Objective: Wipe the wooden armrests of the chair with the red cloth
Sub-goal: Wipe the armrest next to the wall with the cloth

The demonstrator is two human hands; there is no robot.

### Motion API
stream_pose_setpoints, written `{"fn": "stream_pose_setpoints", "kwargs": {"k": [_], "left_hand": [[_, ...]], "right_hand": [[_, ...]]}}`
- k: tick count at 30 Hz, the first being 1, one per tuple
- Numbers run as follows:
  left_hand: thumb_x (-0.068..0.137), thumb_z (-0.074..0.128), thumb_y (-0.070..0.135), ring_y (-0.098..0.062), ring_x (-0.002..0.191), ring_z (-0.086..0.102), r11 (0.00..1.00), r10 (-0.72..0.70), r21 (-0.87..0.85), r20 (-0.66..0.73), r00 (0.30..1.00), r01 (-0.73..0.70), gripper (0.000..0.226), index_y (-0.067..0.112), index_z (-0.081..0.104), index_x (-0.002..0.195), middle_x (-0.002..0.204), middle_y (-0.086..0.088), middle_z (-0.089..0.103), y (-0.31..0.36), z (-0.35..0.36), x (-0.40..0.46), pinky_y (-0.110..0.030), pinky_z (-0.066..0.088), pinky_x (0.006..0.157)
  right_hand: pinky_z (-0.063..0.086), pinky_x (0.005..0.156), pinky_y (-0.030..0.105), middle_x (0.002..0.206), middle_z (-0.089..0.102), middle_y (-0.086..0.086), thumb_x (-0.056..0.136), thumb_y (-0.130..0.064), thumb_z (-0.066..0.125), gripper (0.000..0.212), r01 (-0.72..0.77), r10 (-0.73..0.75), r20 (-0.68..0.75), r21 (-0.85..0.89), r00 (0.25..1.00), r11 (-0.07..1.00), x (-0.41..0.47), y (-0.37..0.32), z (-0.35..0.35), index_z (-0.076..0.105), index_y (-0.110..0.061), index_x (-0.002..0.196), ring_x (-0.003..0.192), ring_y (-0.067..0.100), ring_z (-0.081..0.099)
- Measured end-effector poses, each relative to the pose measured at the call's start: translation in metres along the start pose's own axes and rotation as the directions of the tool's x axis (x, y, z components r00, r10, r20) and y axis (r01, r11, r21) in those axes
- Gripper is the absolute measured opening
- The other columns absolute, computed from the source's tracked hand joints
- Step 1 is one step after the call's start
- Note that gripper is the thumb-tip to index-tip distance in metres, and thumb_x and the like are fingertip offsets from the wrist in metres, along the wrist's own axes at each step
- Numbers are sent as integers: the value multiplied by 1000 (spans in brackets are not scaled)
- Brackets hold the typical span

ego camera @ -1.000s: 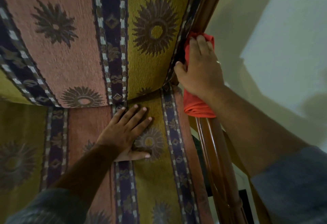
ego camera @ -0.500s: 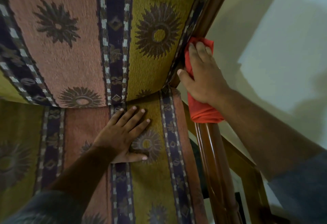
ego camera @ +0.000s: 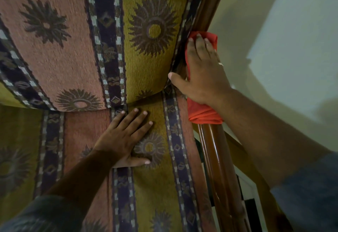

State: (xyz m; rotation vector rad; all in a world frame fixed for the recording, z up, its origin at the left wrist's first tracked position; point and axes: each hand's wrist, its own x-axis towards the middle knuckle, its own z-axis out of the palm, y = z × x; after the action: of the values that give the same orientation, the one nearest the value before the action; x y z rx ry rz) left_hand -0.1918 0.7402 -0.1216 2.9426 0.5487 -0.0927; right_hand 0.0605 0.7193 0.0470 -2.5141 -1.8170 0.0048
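Observation:
The red cloth [ego camera: 203, 111] is wrapped around the glossy brown wooden armrest [ego camera: 219, 160] on the chair's right side, where it meets the back frame. My right hand [ego camera: 203, 74] lies over the cloth and grips it against the wood, thumb on the cushion side. My left hand [ego camera: 126, 138] rests flat with spread fingers on the patterned seat cushion [ego camera: 157, 191], holding nothing. The wood under the cloth is hidden.
The chair's back cushion [ego camera: 73, 45], striped pink, olive and navy with sunburst motifs, fills the upper left. The wooden back post [ego camera: 210, 3] runs up to the top right. A pale wall [ego camera: 283, 39] stands to the right; a lower wooden rail [ego camera: 247, 162] slants beside the armrest.
My right hand and the red cloth have stayed at about the same place on the armrest while the view shifted slightly. My left hand has stayed flat on the seat.

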Motion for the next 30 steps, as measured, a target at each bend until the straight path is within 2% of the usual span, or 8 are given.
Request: {"fn": "stream_pose_setpoints", "kwargs": {"k": [6, 11, 13, 15, 19, 23, 26, 30], "left_hand": [[71, 31, 96, -35, 151, 19, 1000, -2, 3, 13, 1000, 2, 115, 18, 27, 155, 163, -12, 23, 0, 0, 0, -58, 16, 119], [72, 29, 96, -35, 150, 19, 1000, -10, 4, 11, 1000, 10, 114, 19, 27, 155, 163, -12, 23, 0, 2, 1, -57, 14, 119], [72, 28, 96, -35, 150, 19, 1000, -6, 12, 9, 1000, 6, 113, 19, 26, 156, 163, -12, 22, 0, 1, 2, -57, 14, 119], [72, 27, 95, -35, 150, 19, 1000, -10, 15, 15, 1000, 10, 113, 19, 26, 156, 163, -12, 23, 1, -1, 2, -57, 15, 119], [73, 28, 95, -36, 150, 20, 1000, -5, 19, 14, 1000, 5, 113, 18, 26, 155, 163, -12, 24, 0, -4, 2, -58, 17, 118], [72, 28, 95, -37, 149, 23, 1000, -6, 5, 15, 1000, 6, 113, 18, 29, 155, 162, -13, 25, 1, -4, 1, -60, 21, 117], [72, 26, 95, -37, 148, 25, 1000, -6, 2, 6, 1000, 6, 113, 17, 30, 154, 162, -13, 27, 1, -3, 1, -58, 19, 116], [73, 25, 96, -37, 150, 21, 1000, -13, 19, 11, 1000, 13, 114, 19, 25, 156, 163, -12, 22, 0, 0, 3, -58, 15, 118]], "right_hand": [[14, 122, 47, 167, 0, 18, 87, -72, 44, 105, -211, 210, 29, 220, 977, 952, -3, 1, 0, -2, -8, 156, 154, 34, 3], [8, 123, 45, 167, 7, 17, 85, -71, 41, 102, -4, 5, -16, 66, 1000, 998, -5, 5, 0, 8, -5, 156, 154, 33, 2], [8, 122, 44, 167, 6, 16, 85, -69, 44, 101, -33, 31, 19, 89, 999, 996, 1, 7, -2, 8, -8, 157, 154, 34, 2], [6, 122, 41, 167, 5, 14, 93, -55, 46, 87, -61, 60, 12, 143, 998, 988, 8, 9, -3, 9, -10, 157, 154, 32, 1], [0, 124, 34, 168, 0, 7, 105, -33, 35, 64, -92, 97, -8, 246, 995, 965, -7, 8, 0, 6, -11, 158, 155, 22, -5], [2, 125, 38, 168, -1, 9, 105, -32, 33, 64, -32, 33, -3, 160, 999, 987, -44, 7, 4, 4, -10, 158, 154, 24, -7], [4, 125, 42, 168, 0, 11, 104, -33, 36, 66, 2, -3, 20, 73, 1000, 997, -25, 5, 0, 4, -11, 157, 154, 29, -4], [11, 125, 46, 165, 13, 18, 97, -35, 43, 71, -16, 16, -6, 84, 1000, 996, 10, 1, -6, 17, -6, 156, 152, 36, 10]]}}
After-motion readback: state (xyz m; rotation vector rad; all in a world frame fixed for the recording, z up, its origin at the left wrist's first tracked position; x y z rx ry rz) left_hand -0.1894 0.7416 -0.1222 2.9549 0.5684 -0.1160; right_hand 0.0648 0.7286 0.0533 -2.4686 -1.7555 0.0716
